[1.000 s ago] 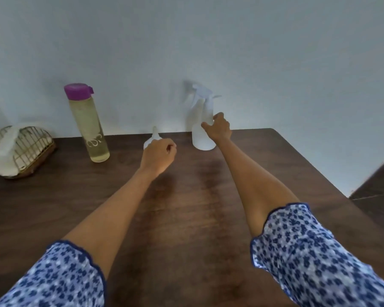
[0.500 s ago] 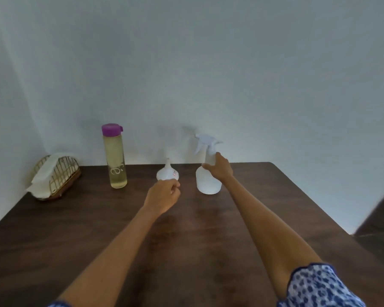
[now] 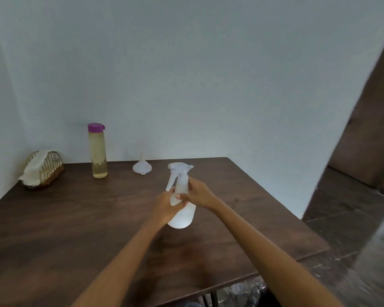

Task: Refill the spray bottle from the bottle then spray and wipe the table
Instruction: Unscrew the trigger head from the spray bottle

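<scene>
Both grips hold the white spray bottle (image 3: 182, 214), upright near the table's middle. Left hand (image 3: 165, 207) wraps the body from the left side; right hand (image 3: 197, 194) has fingers curled round the neck, just under the trigger head. Bottle base seems on the dark wood table (image 3: 64, 229), cannot tell for sure. Further back, by the wall: white funnel (image 3: 142, 166), mouth down; tall bottle w/ purple cap (image 3: 97, 151), yellowish liquid inside; at far left a gold wire holder w/ white cloth (image 3: 43, 169).

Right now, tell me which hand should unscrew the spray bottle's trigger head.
Right. The right hand already wraps the neck just under the trigger head, while the left hand grips the spray bottle lower on its body, so it can steady it.
</scene>
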